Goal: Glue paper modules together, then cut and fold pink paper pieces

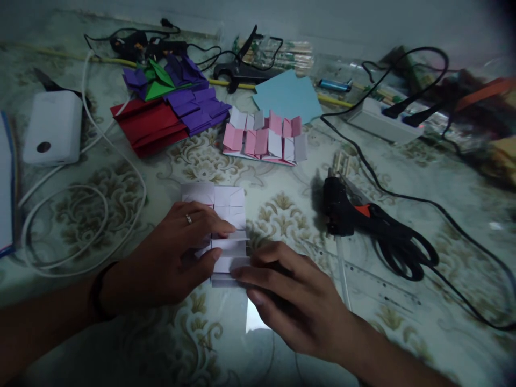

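Ok so from my end, the L hand [173, 252] is laid over the folded white paper [229, 196] on the patterned worktop [181, 349], thumb & fingers apart, not clenched. R hand [300, 298] has its fingertips at the paper's lower R edge, by a raised fold; can't tell if it's actually pinching it tbh. Paper's approx mid-view, flaps running across it. Just behind: pink-and-white folded piece [264, 141], w/ purple folded piece [197, 110] & red folded piece [149, 126] off to its L, plus light blue sheets [288, 94] at the back. Over on the R: black plug [338, 207] next to scissors [409, 262], clear ruler [363, 271] nearer the R hand. Far L: white device [54, 129] & loopy white cable [142, 180].
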Demonstrator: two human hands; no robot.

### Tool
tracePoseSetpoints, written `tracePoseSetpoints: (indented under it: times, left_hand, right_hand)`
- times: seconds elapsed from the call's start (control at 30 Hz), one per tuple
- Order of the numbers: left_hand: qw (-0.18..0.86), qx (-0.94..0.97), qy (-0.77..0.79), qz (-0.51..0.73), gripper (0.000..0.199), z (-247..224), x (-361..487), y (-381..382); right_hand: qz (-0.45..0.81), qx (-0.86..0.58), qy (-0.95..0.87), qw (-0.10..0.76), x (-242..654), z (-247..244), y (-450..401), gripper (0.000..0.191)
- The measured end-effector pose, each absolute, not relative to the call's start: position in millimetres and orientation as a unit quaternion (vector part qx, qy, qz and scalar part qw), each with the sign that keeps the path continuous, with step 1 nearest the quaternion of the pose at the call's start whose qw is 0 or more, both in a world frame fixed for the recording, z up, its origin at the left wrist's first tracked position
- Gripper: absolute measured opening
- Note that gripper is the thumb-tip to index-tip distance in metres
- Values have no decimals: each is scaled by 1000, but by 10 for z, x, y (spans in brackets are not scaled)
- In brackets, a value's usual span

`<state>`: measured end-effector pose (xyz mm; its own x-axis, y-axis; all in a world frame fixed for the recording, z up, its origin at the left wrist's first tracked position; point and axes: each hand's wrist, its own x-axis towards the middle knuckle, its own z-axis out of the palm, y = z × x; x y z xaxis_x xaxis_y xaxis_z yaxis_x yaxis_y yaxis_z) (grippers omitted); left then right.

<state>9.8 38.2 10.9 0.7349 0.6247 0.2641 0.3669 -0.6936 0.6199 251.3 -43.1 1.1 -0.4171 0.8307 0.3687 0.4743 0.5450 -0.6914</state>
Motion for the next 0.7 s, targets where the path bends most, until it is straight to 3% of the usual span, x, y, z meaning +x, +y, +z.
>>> tracePoseSetpoints:
  times: [0.7]
  left_hand:
    - [267, 890, 287, 233, 14, 83, 123, 381]
  right_hand:
    - [277, -426, -786, 353, 2497, -2, -409, 29]
